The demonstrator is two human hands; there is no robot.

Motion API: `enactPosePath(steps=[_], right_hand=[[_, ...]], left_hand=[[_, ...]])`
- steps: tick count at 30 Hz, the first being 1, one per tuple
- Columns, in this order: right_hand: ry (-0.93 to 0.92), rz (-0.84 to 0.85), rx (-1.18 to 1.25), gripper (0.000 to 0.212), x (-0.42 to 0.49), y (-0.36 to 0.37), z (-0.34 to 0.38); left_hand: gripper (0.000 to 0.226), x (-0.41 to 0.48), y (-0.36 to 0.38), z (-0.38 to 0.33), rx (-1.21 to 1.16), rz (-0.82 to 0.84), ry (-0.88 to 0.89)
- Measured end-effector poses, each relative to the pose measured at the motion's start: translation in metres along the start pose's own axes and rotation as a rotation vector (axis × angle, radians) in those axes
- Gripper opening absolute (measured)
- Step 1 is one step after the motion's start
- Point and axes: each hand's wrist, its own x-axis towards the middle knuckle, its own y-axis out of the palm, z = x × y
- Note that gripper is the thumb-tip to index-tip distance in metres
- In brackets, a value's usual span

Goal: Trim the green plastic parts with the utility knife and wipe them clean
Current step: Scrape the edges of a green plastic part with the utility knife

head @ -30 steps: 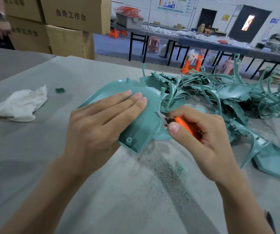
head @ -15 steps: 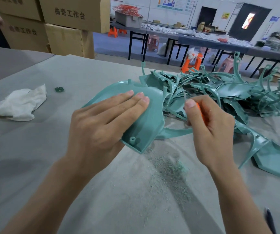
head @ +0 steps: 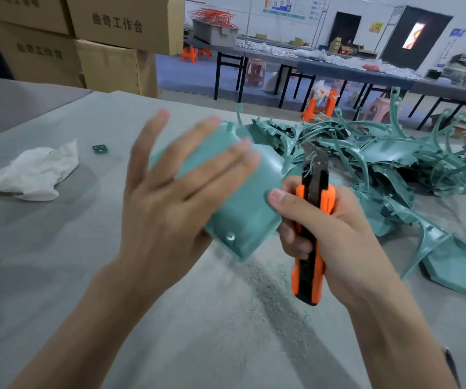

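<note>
A curved green plastic part is tilted up off the grey table in front of me. My left hand lies on its top face with straight, spread fingers, blurred by motion. My right hand grips an orange utility knife upright, its thumb against the part's right edge. The extended blade points up with green shavings stuck to it, clear of the part. A tangled pile of green plastic parts lies behind and to the right.
A crumpled white cloth lies at the left, with a small dark green piece beside it. Green shavings are scattered on the table below the part. Cardboard boxes are stacked at the back left.
The knife has come off the part's edge and now stands upright with the blade up. My left hand's fingers have spread and the part has tilted up from the table.
</note>
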Motion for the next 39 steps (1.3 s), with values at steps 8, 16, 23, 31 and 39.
enactPosePath(steps=[8,16,23,31,39], right_hand=[[-0.096,-0.207,0.089,0.028,0.003,-0.007,0.002],[-0.073,-0.048,-0.039,0.025,0.002,0.000,-0.002],[-0.104,-0.237,0.022,0.020,0.006,-0.018,-0.003],[-0.107,-0.079,0.015,0.014,0.006,-0.007,-0.011],[-0.170,-0.125,0.038,0.027,0.008,-0.005,-0.021]], left_hand=[[0.024,0.010,0.002,-0.009,-0.966,0.037,-1.240],[0.041,0.009,0.001,-0.023,-1.359,0.288,-1.330],[0.030,0.011,-0.007,-0.018,-1.352,0.167,-1.266],[0.042,0.016,-0.007,-0.023,-1.363,0.204,-1.244],[0.038,0.017,-0.005,-0.028,-1.337,0.171,-1.297]])
